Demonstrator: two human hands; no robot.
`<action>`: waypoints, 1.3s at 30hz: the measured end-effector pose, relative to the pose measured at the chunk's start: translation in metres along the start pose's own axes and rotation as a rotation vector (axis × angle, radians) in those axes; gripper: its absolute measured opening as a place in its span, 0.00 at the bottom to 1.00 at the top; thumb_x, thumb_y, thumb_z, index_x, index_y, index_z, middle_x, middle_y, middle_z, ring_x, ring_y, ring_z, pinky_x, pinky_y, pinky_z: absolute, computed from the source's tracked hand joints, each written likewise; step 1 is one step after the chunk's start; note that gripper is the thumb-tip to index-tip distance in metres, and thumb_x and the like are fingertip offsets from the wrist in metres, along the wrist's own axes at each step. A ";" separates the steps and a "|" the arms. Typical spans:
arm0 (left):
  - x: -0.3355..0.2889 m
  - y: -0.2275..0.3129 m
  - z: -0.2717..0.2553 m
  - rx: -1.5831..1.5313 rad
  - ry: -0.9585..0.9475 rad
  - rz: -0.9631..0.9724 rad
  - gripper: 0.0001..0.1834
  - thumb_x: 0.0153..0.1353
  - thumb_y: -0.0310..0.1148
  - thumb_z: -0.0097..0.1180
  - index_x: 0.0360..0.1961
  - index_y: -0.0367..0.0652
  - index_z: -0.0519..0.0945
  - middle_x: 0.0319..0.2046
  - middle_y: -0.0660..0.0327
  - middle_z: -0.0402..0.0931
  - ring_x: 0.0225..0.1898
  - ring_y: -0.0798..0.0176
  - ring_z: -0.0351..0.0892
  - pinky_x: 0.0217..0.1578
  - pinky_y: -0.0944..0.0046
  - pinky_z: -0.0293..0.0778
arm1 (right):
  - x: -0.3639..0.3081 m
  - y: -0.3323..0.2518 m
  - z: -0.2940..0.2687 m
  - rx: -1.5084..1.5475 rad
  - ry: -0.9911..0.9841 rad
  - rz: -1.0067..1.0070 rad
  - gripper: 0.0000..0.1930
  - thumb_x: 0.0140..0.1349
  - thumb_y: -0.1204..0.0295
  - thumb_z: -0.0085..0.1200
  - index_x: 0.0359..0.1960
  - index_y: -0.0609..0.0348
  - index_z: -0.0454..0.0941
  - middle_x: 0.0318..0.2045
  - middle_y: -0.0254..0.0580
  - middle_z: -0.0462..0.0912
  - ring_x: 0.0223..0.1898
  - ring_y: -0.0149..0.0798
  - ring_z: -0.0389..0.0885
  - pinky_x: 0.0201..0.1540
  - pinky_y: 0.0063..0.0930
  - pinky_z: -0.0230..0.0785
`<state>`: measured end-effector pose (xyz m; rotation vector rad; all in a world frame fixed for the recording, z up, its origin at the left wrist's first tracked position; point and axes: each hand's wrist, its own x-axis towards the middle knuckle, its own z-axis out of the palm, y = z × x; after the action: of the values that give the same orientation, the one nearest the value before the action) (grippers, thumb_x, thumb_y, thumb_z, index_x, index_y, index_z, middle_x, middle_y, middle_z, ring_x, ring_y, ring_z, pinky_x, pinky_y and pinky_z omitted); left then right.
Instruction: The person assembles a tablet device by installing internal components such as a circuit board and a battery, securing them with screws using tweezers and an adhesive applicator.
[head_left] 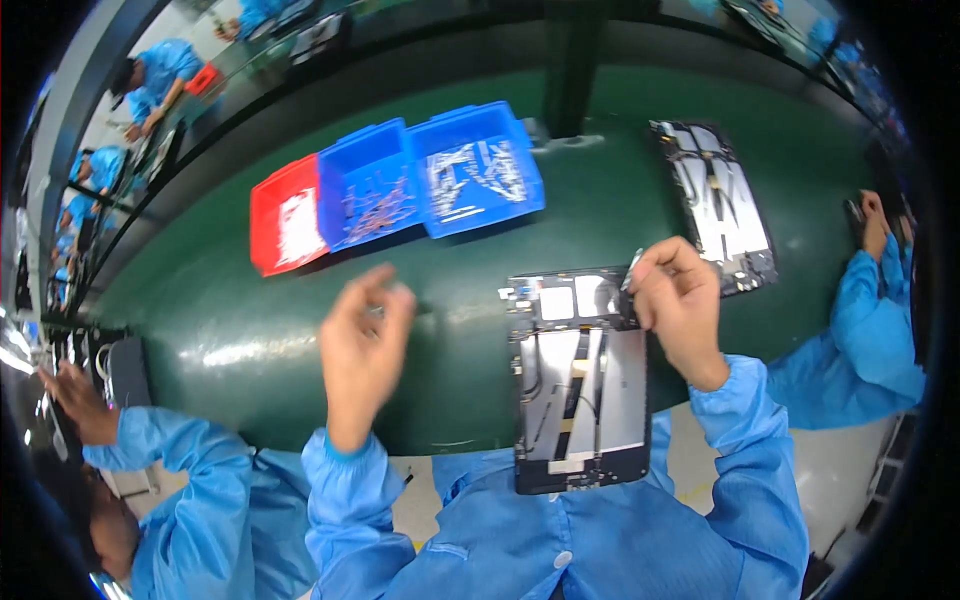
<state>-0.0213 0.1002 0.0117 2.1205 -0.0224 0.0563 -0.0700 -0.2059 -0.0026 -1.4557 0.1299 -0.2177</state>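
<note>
An opened tablet (pixel 622 390), its inner parts and bright back plate showing, lies at the table's near edge in front of me. At its upper right corner my right hand (pixel 685 310) pinches a small silver metal piece (pixel 632 270) between thumb and finger. To the left of the tablet, my left hand (pixel 362 350) is raised over the table, blurred by motion. Its fingers are curled, and a small glint shows between them; what it is I cannot make out.
A red bin (pixel 262 235) with white pieces adjoins two blue bins, one (pixel 335 170) with thin reddish parts, the other (pixel 525 150) with small silver parts. A second opened tablet (pixel 735 215) lies at the far right. Co-workers in blue sit on both sides (pixel 205 480).
</note>
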 end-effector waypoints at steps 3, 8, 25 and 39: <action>-0.042 0.011 0.011 -0.105 -0.628 -0.123 0.40 0.59 0.37 0.67 0.66 0.26 0.62 0.46 0.54 0.78 0.26 0.73 0.75 0.27 0.70 0.72 | -0.032 0.013 0.000 0.059 -0.040 -0.057 0.03 0.66 0.79 0.55 0.36 0.64 0.73 0.28 0.32 0.78 0.23 0.17 0.71 0.24 0.13 0.62; -0.066 0.017 0.043 -0.495 -0.630 -0.251 0.38 0.62 0.37 0.65 0.66 0.28 0.62 0.39 0.59 0.77 0.23 0.78 0.68 0.21 0.75 0.64 | -0.055 0.038 -0.006 -0.081 -0.058 -0.271 0.04 0.65 0.80 0.56 0.36 0.66 0.73 0.27 0.33 0.78 0.24 0.16 0.71 0.24 0.11 0.61; -0.012 0.096 0.116 -0.209 0.034 0.749 0.08 0.52 0.22 0.66 0.34 0.36 0.82 0.28 0.59 0.80 0.25 0.66 0.79 0.23 0.68 0.73 | 0.002 -0.115 -0.014 0.362 -0.142 -0.386 0.04 0.66 0.76 0.53 0.35 0.64 0.74 0.26 0.43 0.82 0.16 0.21 0.69 0.17 0.16 0.58; 0.014 0.077 0.139 -0.059 0.309 0.970 0.18 0.45 0.24 0.68 0.41 0.37 0.82 0.35 0.55 0.82 0.30 0.56 0.84 0.23 0.63 0.78 | 0.024 -0.110 0.021 0.249 -0.428 -0.230 0.01 0.62 0.81 0.51 0.31 0.64 0.73 0.38 0.38 0.72 0.39 0.27 0.71 0.44 0.24 0.68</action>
<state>-0.0058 -0.0585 0.0057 1.8365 -0.8474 0.9319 -0.0493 -0.2017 0.1096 -1.2374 -0.4018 -0.1001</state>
